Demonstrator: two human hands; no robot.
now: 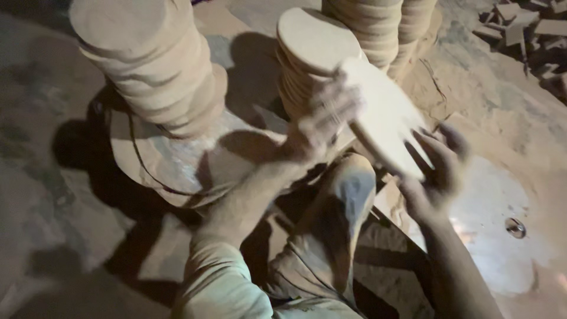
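Both hands on tilted disc [384,115], held in air beside middle stack [310,59]. Left hand [322,118] fingers curled on top edge. Right hand [437,171] fingers spread under lower edge. Taller stack [153,65] at left, on slab [177,171].

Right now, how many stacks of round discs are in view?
4. A tall stack at upper left, a stack by the left hand, and two stacks at the top edge. More may lie out of frame.
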